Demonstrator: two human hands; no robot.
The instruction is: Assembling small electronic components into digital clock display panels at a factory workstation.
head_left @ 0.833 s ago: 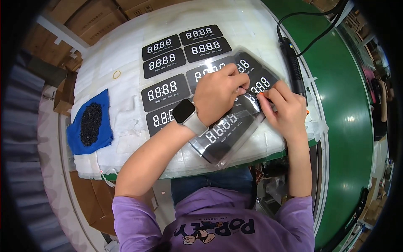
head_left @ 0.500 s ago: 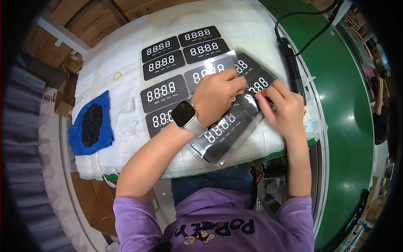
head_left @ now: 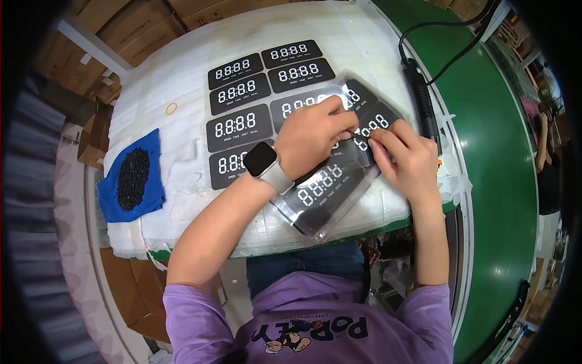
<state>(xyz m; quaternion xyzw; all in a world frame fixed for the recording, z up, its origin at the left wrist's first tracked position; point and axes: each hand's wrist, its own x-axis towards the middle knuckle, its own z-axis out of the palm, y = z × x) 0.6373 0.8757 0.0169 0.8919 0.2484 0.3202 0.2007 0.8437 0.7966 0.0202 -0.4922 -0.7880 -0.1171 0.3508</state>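
Note:
My left hand [head_left: 315, 130], with a white-strapped smartwatch [head_left: 267, 165] on its wrist, is over the dark display panels near the table's middle. Its fingers are curled in a pinch. Close by on the right, my right hand [head_left: 407, 156] also pinches, thumb against fingers, and the fingertips almost meet over a panel [head_left: 371, 128]. Whatever sits in either pinch is too small or hidden to name. Beneath my hands lie overlapping panels in shiny clear film, the nearest panel [head_left: 324, 191] slanted toward the table's front edge. My left hand partly covers another panel [head_left: 294, 108].
Several flat panels [head_left: 241, 127] lie in rows at left and back on the white padded table [head_left: 182, 67]. A blue cloth [head_left: 153, 182] bears small black bits [head_left: 132, 179]. A yellow ring [head_left: 171, 109] lies nearby. A corded black tool [head_left: 421, 97] rests right, beside a green surface [head_left: 491, 212].
My right fingertips have shifted slightly left, closer to my left hand. The bright clear film behind my left hand has dropped lower. The view has shifted slightly.

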